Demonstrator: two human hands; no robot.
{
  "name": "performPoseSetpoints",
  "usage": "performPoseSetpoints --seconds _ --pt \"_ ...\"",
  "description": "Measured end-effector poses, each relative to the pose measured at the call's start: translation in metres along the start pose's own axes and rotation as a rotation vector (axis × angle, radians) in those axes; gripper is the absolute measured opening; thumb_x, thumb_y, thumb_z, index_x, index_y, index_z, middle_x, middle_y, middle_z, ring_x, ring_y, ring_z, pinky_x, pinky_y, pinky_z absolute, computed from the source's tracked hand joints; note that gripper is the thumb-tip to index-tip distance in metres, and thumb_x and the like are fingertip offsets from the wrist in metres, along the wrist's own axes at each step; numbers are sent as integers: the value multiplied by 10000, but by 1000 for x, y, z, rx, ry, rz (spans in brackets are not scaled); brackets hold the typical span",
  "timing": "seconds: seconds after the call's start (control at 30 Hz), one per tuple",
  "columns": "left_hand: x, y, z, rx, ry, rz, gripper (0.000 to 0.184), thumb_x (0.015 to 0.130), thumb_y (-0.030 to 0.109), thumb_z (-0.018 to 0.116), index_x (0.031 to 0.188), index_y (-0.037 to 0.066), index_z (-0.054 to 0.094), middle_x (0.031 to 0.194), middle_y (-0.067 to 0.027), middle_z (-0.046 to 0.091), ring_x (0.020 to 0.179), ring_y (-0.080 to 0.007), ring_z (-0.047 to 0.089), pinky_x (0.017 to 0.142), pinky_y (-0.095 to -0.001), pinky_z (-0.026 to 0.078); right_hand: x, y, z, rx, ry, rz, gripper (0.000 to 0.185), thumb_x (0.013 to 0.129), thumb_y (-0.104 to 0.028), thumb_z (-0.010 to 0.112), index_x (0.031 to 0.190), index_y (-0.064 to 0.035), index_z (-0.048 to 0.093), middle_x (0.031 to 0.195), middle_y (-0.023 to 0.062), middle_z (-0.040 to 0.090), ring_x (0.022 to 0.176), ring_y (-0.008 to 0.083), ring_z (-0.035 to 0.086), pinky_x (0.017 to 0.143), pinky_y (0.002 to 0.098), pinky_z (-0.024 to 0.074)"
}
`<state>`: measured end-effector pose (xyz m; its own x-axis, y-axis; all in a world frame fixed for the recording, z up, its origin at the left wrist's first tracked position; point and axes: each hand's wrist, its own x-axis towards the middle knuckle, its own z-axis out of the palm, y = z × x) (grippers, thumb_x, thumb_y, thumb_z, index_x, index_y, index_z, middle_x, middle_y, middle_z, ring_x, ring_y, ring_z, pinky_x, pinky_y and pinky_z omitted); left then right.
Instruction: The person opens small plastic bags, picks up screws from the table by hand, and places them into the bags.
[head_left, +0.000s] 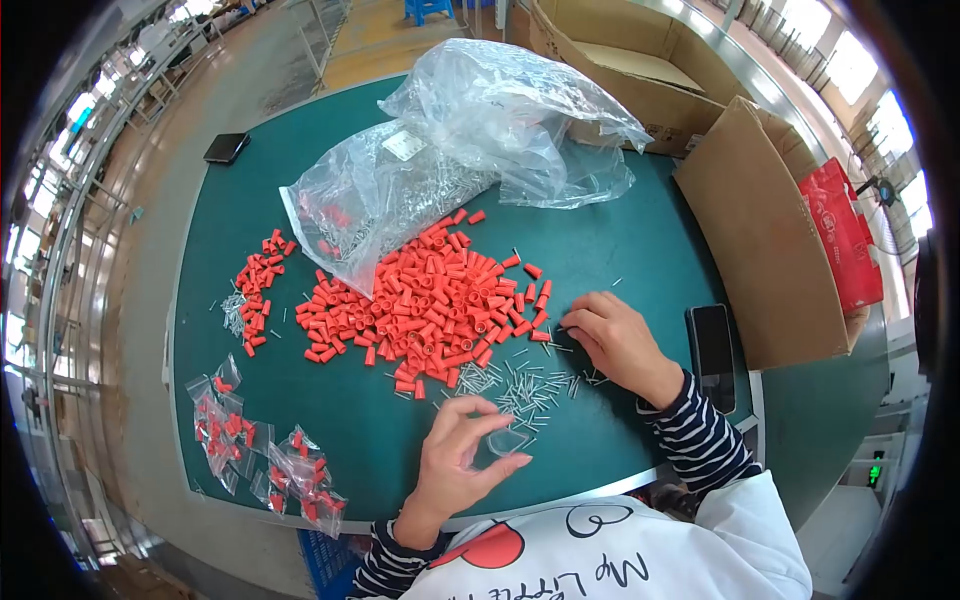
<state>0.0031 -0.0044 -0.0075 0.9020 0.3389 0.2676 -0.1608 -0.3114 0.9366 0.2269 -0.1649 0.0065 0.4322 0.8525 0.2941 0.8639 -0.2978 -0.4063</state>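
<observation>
My left hand [462, 458] pinches a small clear plastic bag [508, 442] between thumb and fingers, near the front of the green table. Just beyond the bag lies a loose spread of thin metal pins [530, 390]. My right hand [618, 340] is at the right edge of the red plastic caps, its thumb and fingertips pressed together low over the table. What those fingertips hold, if anything, is too small to make out. The large heap of red plastic caps [420, 300] fills the middle of the table.
A big clear bag [440, 150] of metal pins lies behind the heap. Small filled bags [305, 480] sit at front left, below a smaller group of red caps [262, 275]. Cardboard boxes [750, 240] stand at right, beside a phone [711, 355]. A dark flat object [227, 148] lies back left.
</observation>
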Motion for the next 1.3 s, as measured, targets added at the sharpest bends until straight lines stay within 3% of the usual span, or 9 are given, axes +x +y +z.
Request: performPoseSetpoints --seconds 0.23,0.53,0.73,0.83,0.93,1.03,1.07,1.17,1.3 --pt "-1 1 0 -3 -50 -1 473 671 95 896 1095 44 691 1093 -48 534 672 -36 418 556 -184 356 0 -17 -1 170 -101 141 118 825 -26 654 940 0 661 870 153 606 846 343 611 743 427 505" --pt "-3 3 0 46 -46 -40 465 669 87 894 1089 29 702 1008 -23 493 666 -51 410 559 -194 344 13 -24 -1 -202 -230 -76 79 753 -64 639 819 -20 642 821 129 622 801 323 622 726 423 501" --pt "-2 1 3 61 -13 -40 450 683 84 881 1094 41 702 979 -14 508 652 -51 398 545 -200 334 29 -21 1 -227 -380 -20 168 684 -126 670 810 -20 636 739 122 630 690 328 627 605 437 491" --pt "-1 3 3 62 27 -53 453 688 107 880 1098 49 696 953 -18 531 648 -68 426 538 -214 359 27 -13 3 -15 -362 5 181 686 -128 658 833 -22 651 750 138 641 648 309 626 583 415 492" --pt "-2 1 2 62 57 -53 470 692 79 873 1121 42 685 971 -19 530 648 -56 411 530 -210 340 18 -24 -2 237 -307 162 132 731 -102 667 841 -31 654 731 91 629 608 205 605 566 331 479" --pt "-1 -1 4 34 75 -59 485 697 32 859 1144 23 671 992 -20 525 657 -44 405 532 -201 327 2 -53 0 773 -171 268 85 776 -79 681 840 -37 644 715 26 582 603 103 538 555 254 437" --pt "0 -1 5 18 77 -60 489 698 18 854 1149 16 666 995 -20 525 660 -43 410 534 -199 328 -1 -62 2 800 -116 204 98 804 -66 711 828 -22 626 700 1 531 599 80 472 540 240 385" --pt "-1 -8 8 -28 92 -32 501 701 -27 836 1165 -4 648 1012 -27 522 692 -43 436 549 -194 342 -4 -79 4 833 -80 115 108 781 -39 719 850 -34 636 761 6 576 634 76 506 563 225 406" --pt "-1 -8 9 -12 134 -63 486 690 44 864 1135 43 669 950 -16 546 670 -74 452 545 -221 370 -6 -86 13 831 -51 12 121 799 -49 721 902 -25 663 753 17 568 634 102 500 551 248 393"
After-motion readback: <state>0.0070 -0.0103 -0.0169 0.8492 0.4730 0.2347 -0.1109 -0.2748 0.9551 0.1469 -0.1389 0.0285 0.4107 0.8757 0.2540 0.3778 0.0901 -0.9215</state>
